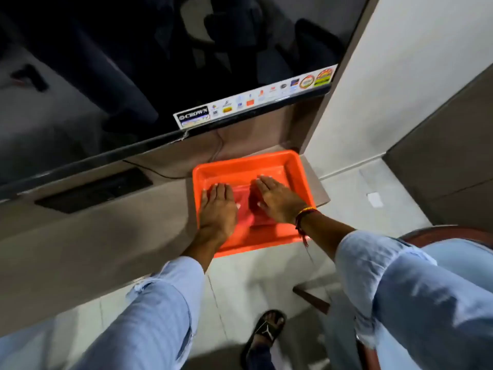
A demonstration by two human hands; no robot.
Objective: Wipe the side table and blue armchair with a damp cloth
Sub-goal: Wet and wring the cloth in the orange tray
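Note:
An orange plastic tub (240, 160) stands on the right end of a grey-brown TV shelf (106, 236). A red cloth (244, 202) lies flat in its bottom, seemingly under water. My left hand (217, 206) rests palm down on the cloth's left part, fingers stretched out. My right hand (277, 198), with a thread band at the wrist, lies flat on the cloth's right part. Neither hand grips the cloth. At the lower right a curved red-brown rim (440, 232) shows, perhaps the side table. No armchair is in view.
A large black television (160, 62) hangs just above and behind the tub. A black box (93, 190) lies on the shelf to the left. Pale floor tiles (240, 284) lie below, with my sandalled foot (266, 332) and a wooden leg (312, 297). A white wall (400, 76) rises at right.

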